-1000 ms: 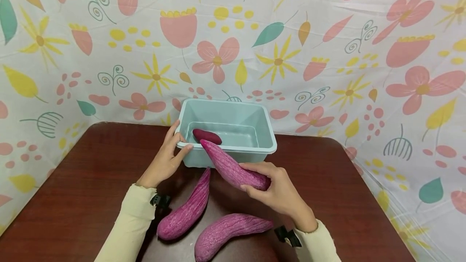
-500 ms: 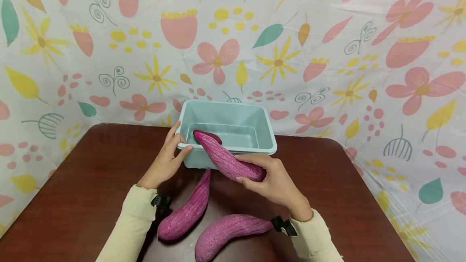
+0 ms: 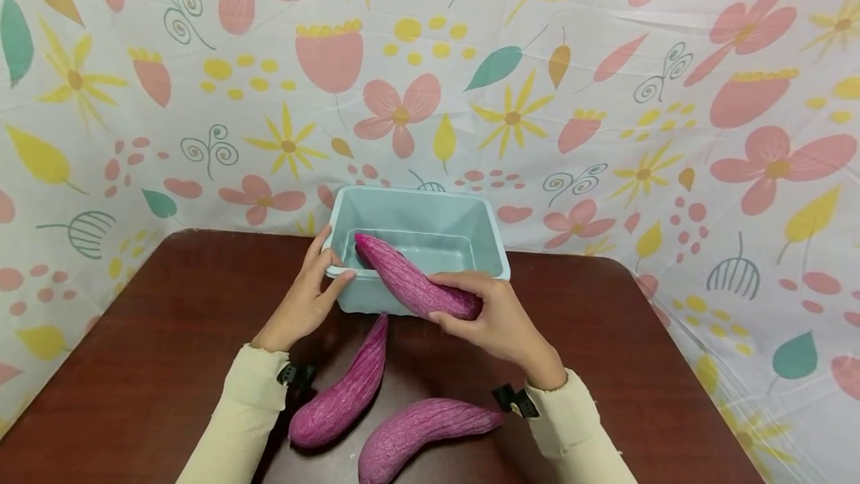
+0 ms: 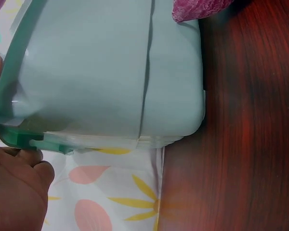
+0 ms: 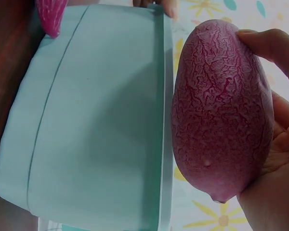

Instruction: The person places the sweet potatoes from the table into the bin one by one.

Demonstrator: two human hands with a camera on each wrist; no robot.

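Observation:
My right hand [image 3: 500,320] grips the thick end of a long purple sweet potato [image 3: 410,278], thumb on one side and fingers on the other. Its pointed end reaches over the near rim into a pale blue plastic tub [image 3: 403,293]. In the right wrist view, the wrinkled blunt end of this sweet potato [image 5: 221,110] shows beside the rim. My left hand [image 3: 305,293] holds the tub's near left corner, the thumb at the front rim and fingers along the left side. A smaller dark red sweet potato inside is mostly hidden behind the held one.
Two more purple sweet potatoes lie on the dark brown table [image 3: 201,320]: one [image 3: 343,394] points toward the tub, another [image 3: 423,432] curves nearer the front edge. A flower-printed cloth [image 3: 403,58] hangs behind the table.
My right hand has moved the held sweet potato forward and left, so its tip lies further over the tub and covers the smaller one. My left hand stays at the corner.

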